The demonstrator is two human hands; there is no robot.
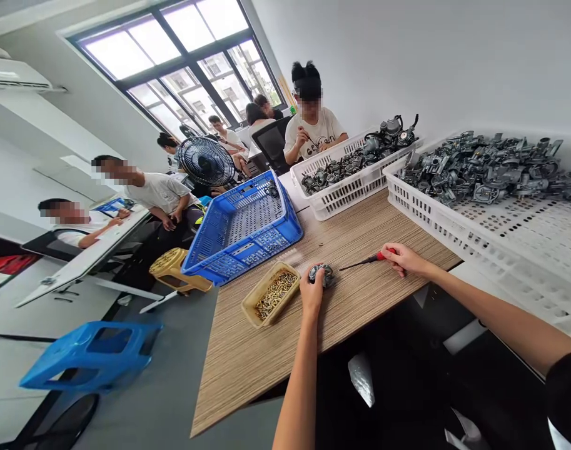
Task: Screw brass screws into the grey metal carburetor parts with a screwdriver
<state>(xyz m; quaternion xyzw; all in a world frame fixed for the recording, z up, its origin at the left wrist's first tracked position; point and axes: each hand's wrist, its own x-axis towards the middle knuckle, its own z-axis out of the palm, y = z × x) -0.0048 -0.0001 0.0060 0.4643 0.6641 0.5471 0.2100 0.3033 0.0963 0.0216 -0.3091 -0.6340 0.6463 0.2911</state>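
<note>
My left hand grips a small grey metal part that rests on the wooden table. My right hand holds a red-handled screwdriver whose dark shaft points left toward the part; the tip stops a little short of it. A tan tray of brass screws lies just left of my left hand.
A blue crate sits at the table's far left. Two white crates filled with grey metal castings stand at the back and right. A person sits across the table; other people work at tables on the left. A fan and blue stool stand on the floor.
</note>
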